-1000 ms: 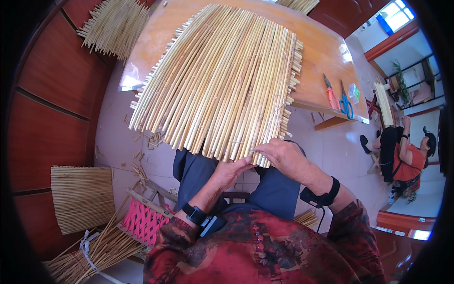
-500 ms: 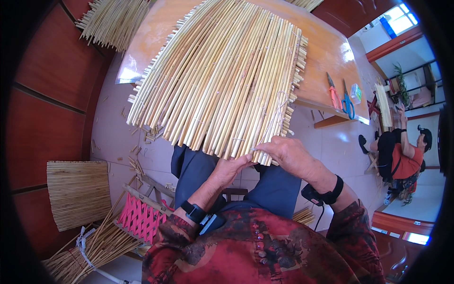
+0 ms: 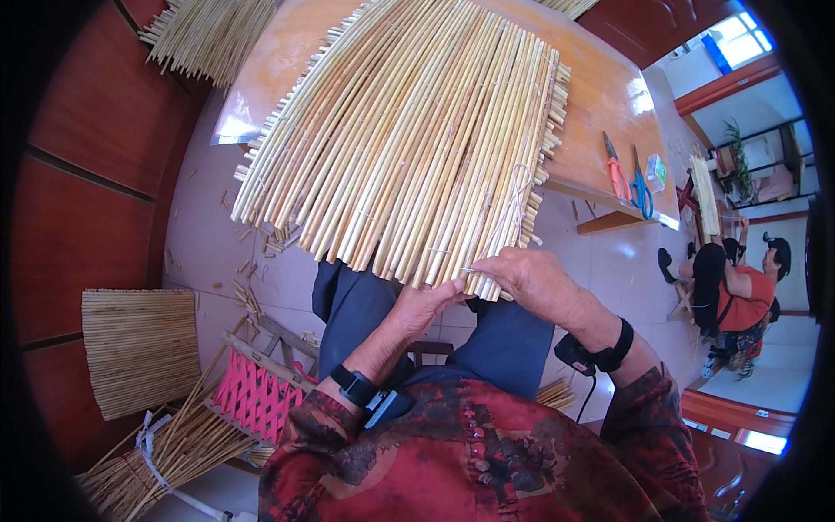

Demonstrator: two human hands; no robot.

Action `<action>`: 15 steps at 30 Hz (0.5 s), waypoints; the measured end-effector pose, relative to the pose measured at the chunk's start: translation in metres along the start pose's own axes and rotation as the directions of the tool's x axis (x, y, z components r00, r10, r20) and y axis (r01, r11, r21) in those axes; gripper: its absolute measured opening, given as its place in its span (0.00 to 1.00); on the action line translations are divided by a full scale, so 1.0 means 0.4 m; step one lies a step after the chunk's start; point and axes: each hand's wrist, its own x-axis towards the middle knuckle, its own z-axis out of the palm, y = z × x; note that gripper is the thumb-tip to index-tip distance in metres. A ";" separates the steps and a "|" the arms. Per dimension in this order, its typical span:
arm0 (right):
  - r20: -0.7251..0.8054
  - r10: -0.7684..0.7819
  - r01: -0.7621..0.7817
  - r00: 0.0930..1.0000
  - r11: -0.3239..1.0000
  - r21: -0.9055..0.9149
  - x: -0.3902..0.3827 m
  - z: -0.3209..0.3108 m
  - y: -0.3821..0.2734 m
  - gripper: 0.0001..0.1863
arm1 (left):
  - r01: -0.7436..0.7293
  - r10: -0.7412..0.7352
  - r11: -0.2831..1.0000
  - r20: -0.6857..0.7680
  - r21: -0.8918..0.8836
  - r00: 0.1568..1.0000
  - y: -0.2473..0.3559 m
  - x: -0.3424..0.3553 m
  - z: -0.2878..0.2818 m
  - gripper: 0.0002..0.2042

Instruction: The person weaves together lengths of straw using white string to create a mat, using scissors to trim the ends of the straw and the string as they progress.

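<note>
A large mat of pale reed sticks (image 3: 391,148), bound with thin cords, lies across the table (image 3: 600,113) and overhangs its near edge above my lap. My left hand (image 3: 424,306) is closed on the mat's near edge, thumb on the sticks. My right hand (image 3: 509,277), just right of it, pinches a thin, light needle-like piece (image 3: 474,270) against the sticks at the lower right corner. Loose cord (image 3: 513,209) lies looped above that hand. Red-handled shears (image 3: 617,174) and teal-handled scissors (image 3: 640,193) rest on the table at the right beside a small clear box (image 3: 657,172).
A co-worker (image 3: 744,291) sits at the right beside pale reeds (image 3: 706,196). More mats (image 3: 139,348) (image 3: 204,39) are at the left by wooden panels (image 3: 87,226). A pink-webbed stool (image 3: 257,396) and a tied reed bundle (image 3: 170,461) are at lower left. Offcuts (image 3: 248,296) litter the floor.
The mat appears slightly higher in view, with both hands still at its near edge, the right slightly higher. The co-worker's arm has moved.
</note>
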 end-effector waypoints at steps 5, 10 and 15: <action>0.012 0.008 -0.008 1.000 1.000 -0.002 0.001 -0.007 0.004 0.11 | 0.013 -0.014 1.000 0.022 0.028 1.000 -0.003 0.005 -0.004 0.22; 0.033 0.011 -0.013 0.999 0.999 0.048 0.003 -0.007 0.012 0.12 | 0.012 -0.012 1.000 0.031 0.021 0.999 -0.003 0.005 -0.006 0.22; 0.032 -0.002 0.000 0.999 0.998 0.070 0.009 -0.009 0.013 0.11 | 0.016 -0.017 1.000 0.029 0.014 0.999 0.002 0.000 -0.003 0.22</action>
